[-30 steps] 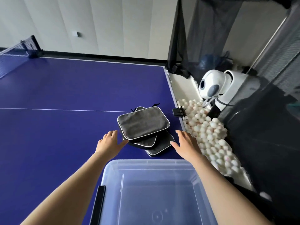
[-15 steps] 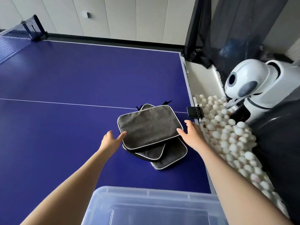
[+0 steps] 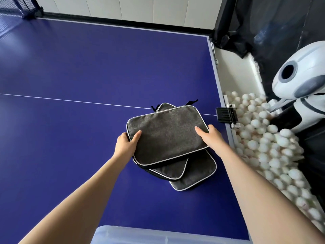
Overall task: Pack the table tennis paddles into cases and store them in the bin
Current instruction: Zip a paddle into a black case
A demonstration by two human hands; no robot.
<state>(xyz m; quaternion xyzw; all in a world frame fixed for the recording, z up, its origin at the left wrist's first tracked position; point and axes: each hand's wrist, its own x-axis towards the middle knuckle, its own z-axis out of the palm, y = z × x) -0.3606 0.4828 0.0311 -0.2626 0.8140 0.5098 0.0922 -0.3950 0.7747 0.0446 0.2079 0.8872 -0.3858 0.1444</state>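
A loose stack of grey paddle cases with white piping lies on the blue table near its right edge. The top case (image 3: 167,134) sits askew over a second case (image 3: 173,170) and a third case (image 3: 197,175). My left hand (image 3: 125,144) grips the top case's left edge, thumb on top. On the case's right edge, my right hand (image 3: 210,136) grips it with the thumb lying on the fabric. The clear plastic bin (image 3: 158,235) shows only its rim at the bottom. No paddle is visible.
The blue table (image 3: 79,76) carries a white centre line. Past its right edge a trough holds many white balls (image 3: 267,147), beside a white ball-feeding machine (image 3: 302,81). A black clamp (image 3: 226,115) sits on the table edge. Dark netting hangs behind.
Both hands moved forward from beside the stack and took hold of the top case's left and right edges. The view leaned forward, so less of the bin shows.
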